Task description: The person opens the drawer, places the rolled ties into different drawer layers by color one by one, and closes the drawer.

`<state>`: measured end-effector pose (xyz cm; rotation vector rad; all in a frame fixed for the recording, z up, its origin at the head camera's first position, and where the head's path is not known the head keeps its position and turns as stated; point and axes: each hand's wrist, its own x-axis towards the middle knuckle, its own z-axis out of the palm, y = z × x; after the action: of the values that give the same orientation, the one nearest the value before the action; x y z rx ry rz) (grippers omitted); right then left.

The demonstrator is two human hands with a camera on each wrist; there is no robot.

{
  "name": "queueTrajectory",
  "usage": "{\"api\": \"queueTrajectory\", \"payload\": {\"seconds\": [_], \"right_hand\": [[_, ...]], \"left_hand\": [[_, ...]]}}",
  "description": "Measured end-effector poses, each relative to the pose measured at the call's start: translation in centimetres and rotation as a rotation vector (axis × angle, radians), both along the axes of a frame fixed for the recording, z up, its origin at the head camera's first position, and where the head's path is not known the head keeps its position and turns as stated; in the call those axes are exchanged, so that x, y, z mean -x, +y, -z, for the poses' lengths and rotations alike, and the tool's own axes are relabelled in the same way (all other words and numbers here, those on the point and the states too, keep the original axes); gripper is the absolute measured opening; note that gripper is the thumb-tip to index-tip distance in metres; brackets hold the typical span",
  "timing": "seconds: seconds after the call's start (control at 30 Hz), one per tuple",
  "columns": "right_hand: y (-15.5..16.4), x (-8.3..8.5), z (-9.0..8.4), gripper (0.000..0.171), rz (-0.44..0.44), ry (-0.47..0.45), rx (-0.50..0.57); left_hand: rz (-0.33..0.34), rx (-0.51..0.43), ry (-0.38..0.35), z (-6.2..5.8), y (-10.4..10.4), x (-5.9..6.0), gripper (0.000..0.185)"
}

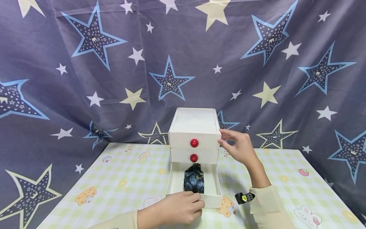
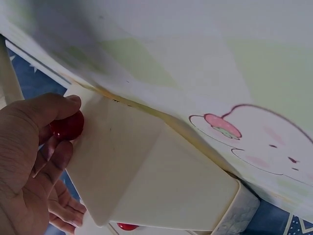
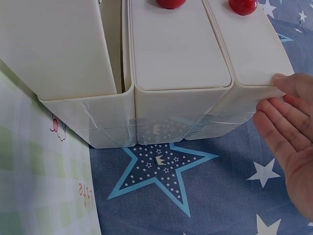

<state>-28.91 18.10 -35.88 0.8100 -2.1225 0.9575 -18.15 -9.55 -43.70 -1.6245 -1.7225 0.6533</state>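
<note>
1. The left hand [image 1: 177, 208] is at the front of the bottom drawer [image 1: 194, 186]. The left wrist view shows its thumb and fingers curled around the red knob [image 2: 67, 126] of this drawer, so the hand pinches the knob. I judge that the knob is the handle for sliding the drawer.

2. The right hand [image 1: 238, 146] is at the upper right corner of the cabinet [image 1: 194, 121]. Its fingers are straight and spread, and they grip nothing. In the right wrist view the fingertips [image 3: 288, 83] touch the edge of the top drawer [image 1: 194, 140]. I think this hand steadies the light cabinet, so that it does not slide when the other hand moves the drawer.

3. The bottom drawer is pulled far out toward the person. A dark patterned cloth [image 1: 194, 179], folded or rolled, stands in its middle. It leans toward the back, apart from both side walls.

4. The middle drawer [image 1: 194, 156] and the top drawer are closed, each with a red knob at the centre.

5. The cabinet stands on a table [image 1: 114, 178] with a checked cover and cartoon animals. It is near the back edge, just in front of a star curtain [image 1: 85, 63].
</note>
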Motion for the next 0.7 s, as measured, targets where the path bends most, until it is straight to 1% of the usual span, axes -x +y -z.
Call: {"api": "queueTrajectory", "payload": {"seconds": [0.13,0.2,0.4,0.7], "right_hand": [[-0.03,0.01,-0.05,0.038,-0.001,-0.005,0.004],[-0.05,-0.01,-0.06,0.038,-0.003,-0.008,0.006],[-0.05,-0.05,-0.13,0.038,0.002,-0.008,0.005],[-0.03,-0.07,-0.06,0.038,-0.001,-0.007,0.006]], "left_hand": [[-0.011,0.006,0.007,-0.1,-0.01,0.11,0.016],[-0.016,0.007,0.011,-0.1,-0.05,0.18,0.011],[-0.024,0.013,0.018,-0.11,-0.13,0.41,0.009],[-0.021,0.017,0.044,-0.29,0.0,0.56,0.01]]}}
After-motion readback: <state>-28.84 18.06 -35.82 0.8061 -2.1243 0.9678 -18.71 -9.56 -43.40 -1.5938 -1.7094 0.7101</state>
